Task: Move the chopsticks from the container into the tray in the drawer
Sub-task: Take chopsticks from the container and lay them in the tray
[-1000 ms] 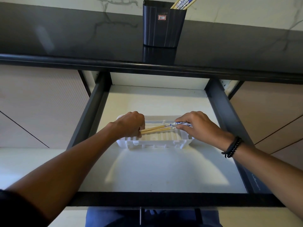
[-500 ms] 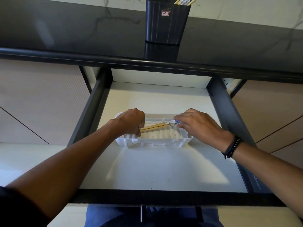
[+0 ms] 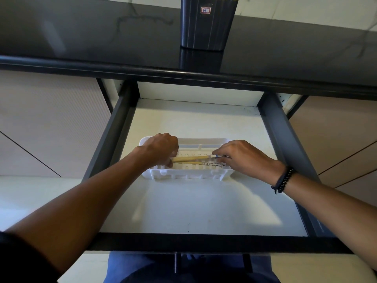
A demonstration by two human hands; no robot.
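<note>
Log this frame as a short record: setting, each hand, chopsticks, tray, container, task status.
setting: open drawer below a dark countertop
left hand: over the tray's left end, holding the plain ends of the chopsticks
right hand: at the tray's right end, fingers on the patterned ends
chopsticks: two, lying lengthwise in the tray
tray: white, slotted, on the drawer floor
container: dark, upright on the countertop, more chopsticks inside
task status: one pair being placed; not finished

chopsticks (image 3: 190,159): lying crosswise in white tray (image 3: 183,174) | container (image 3: 206,27): upright, black
</note>
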